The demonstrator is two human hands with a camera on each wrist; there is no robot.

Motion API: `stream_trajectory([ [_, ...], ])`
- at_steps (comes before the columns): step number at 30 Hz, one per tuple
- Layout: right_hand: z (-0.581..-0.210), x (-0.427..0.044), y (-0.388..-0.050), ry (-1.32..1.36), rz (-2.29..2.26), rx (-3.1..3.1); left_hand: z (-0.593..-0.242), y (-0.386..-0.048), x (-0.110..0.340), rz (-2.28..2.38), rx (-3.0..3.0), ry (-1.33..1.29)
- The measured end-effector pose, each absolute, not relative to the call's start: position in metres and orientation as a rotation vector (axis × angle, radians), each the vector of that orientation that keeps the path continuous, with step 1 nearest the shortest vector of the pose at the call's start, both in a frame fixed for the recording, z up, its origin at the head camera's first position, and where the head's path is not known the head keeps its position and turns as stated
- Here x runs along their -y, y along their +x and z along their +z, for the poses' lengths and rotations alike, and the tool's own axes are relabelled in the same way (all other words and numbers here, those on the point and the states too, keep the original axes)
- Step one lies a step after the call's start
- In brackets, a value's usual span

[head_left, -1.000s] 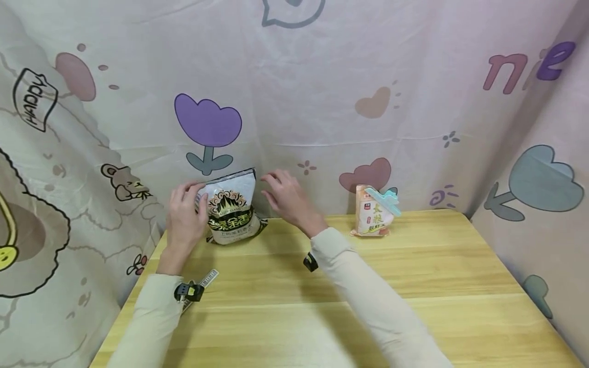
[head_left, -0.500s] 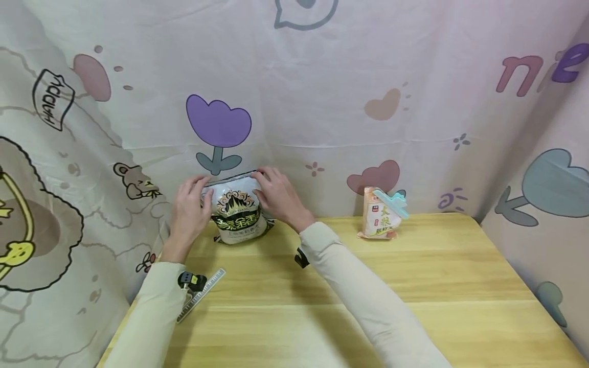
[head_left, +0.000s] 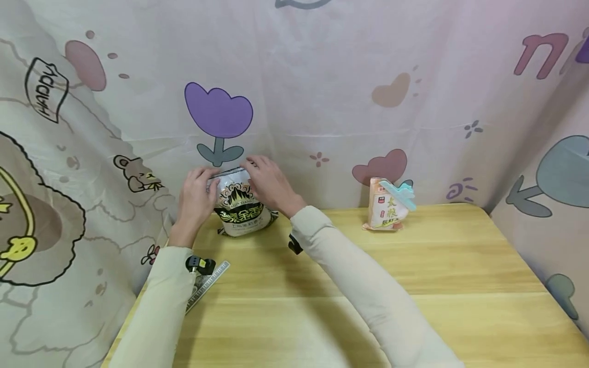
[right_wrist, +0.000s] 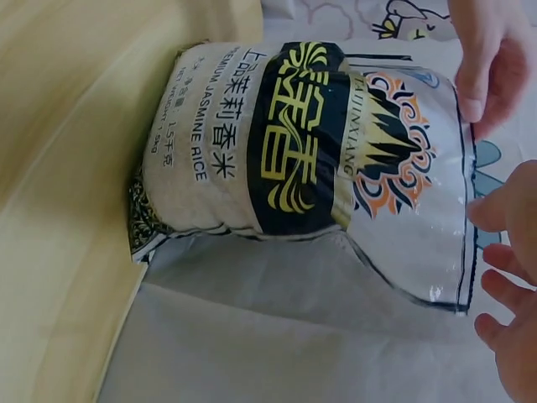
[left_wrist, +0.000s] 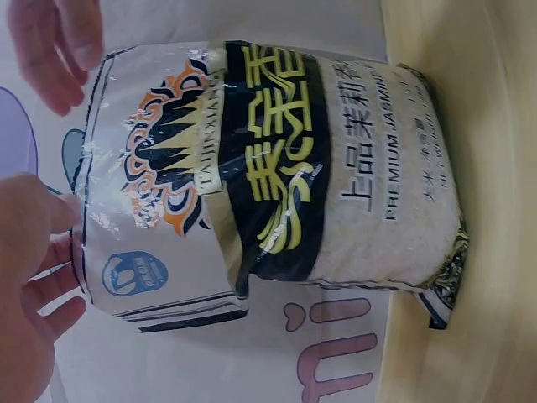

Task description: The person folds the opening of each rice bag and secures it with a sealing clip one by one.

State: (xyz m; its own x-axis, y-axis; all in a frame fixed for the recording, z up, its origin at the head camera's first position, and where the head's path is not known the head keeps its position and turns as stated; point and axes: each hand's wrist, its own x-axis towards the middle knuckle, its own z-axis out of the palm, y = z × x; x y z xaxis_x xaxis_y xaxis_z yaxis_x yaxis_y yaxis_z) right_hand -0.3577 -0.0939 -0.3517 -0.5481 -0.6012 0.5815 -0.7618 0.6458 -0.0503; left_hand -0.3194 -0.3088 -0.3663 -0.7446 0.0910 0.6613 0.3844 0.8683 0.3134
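A bag of jasmine rice (head_left: 241, 204), white at the top with a black and yellow band, stands on the table against the backdrop cloth. My left hand (head_left: 197, 197) holds the left part of its top edge, thumb in front and fingers around the rim. Toward the right end of the same edge, my right hand (head_left: 271, 186) has its thumb against the rim, fingers curled beside it. In the right wrist view the bag's right top corner shows free below that thumb. The bag's side gusset shows in the left wrist view.
A ruler (head_left: 207, 286) lies beside my left forearm. Farther right stands a small orange and white food packet (head_left: 386, 209) with a light blue clip (head_left: 399, 194) on its top. The wooden table (head_left: 331, 286) ends at the printed cloth (head_left: 303, 102) behind.
My right hand has come from beside the bag to its top edge. The bag's top has straightened and now sits lower, less tilted. The left hand stays at the left corner.
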Motion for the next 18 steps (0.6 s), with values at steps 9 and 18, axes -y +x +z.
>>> stream_trajectory([
  [9, -0.3483, 0.1024, -0.3656, 1.056, 0.392, 2.33, -0.3625, -0.3247, 0.3051, -0.596, 2.335, -0.363],
  [18, -0.3542, 0.0979, -0.3671, 1.056, 0.496, 2.291, -0.367, -0.3189, 0.2998, -0.603, 2.208, -0.405],
])
